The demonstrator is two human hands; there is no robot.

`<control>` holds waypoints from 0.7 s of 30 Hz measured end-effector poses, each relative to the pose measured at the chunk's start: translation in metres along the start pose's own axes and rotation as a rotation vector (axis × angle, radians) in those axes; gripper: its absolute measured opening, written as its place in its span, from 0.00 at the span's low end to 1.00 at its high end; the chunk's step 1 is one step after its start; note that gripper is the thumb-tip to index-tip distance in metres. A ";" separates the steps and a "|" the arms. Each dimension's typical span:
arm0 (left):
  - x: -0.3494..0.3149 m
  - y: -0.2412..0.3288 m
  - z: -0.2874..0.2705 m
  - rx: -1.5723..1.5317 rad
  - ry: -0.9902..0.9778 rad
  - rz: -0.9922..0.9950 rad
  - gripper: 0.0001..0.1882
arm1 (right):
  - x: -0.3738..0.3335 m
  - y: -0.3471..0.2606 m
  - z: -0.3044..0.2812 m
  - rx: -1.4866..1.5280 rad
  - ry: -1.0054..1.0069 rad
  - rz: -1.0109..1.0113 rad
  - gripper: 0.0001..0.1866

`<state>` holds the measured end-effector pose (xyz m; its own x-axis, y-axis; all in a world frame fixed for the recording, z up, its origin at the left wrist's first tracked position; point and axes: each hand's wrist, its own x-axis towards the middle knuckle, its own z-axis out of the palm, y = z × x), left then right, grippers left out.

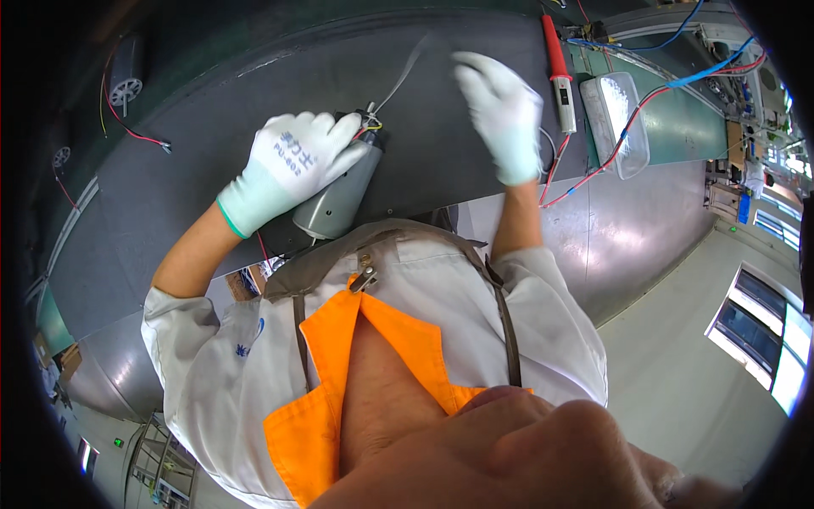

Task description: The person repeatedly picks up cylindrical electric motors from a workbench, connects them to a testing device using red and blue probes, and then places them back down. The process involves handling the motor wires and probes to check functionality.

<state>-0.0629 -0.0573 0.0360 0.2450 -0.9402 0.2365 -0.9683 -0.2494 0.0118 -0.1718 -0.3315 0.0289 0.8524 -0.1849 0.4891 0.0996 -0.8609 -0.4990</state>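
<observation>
My left hand (297, 157), in a white glove with a mint cuff, grips the wire end of a grey cylindrical motor (335, 202) lying slantwise near the table's front edge. Short red and yellow-green wires (371, 127) come out at that end, partly hidden by my fingers. From there a thin pale strip (397, 85), which looks like a cable tie, sticks up to the far right, its tip blurred. My right hand (502, 110), gloved the same way, is raised to the right of the strip, apart from it. Its fingers are stretched out, and nothing shows between them.
A red-handled tool with a grey body (561, 89) lies at the right beside a clear plastic box (617, 123) of small pale pieces. Red and blue cables (632, 127) cross over the box. Another motor (125, 81) with loose wires sits at the far left of the dark tabletop (170, 212).
</observation>
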 end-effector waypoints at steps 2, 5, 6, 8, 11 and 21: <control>0.011 -0.001 -0.005 -0.149 0.042 -0.079 0.12 | -0.058 0.035 -0.028 -0.459 -0.044 0.279 0.15; 0.036 -0.025 0.011 -0.241 0.184 0.267 0.09 | -0.133 0.053 -0.034 -0.598 -0.086 0.293 0.24; 0.048 -0.031 0.017 -0.324 0.190 0.348 0.09 | -0.141 0.042 -0.033 -0.626 -0.054 0.173 0.26; 0.059 -0.041 0.040 -0.559 0.064 0.365 0.08 | -0.156 0.016 -0.039 -0.514 -0.151 0.241 0.28; 0.088 -0.038 0.003 -0.960 -0.389 -0.198 0.18 | -0.165 0.001 -0.046 -0.532 -0.266 0.395 0.31; 0.098 -0.072 -0.004 -0.852 0.020 0.092 0.22 | -0.073 -0.020 -0.036 0.332 -0.620 0.573 0.40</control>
<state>0.0306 -0.1306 0.0626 0.1702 -0.9420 0.2892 -0.6916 0.0949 0.7160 -0.2541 -0.3178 0.0287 0.9309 -0.1716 -0.3225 -0.3637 -0.5173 -0.7746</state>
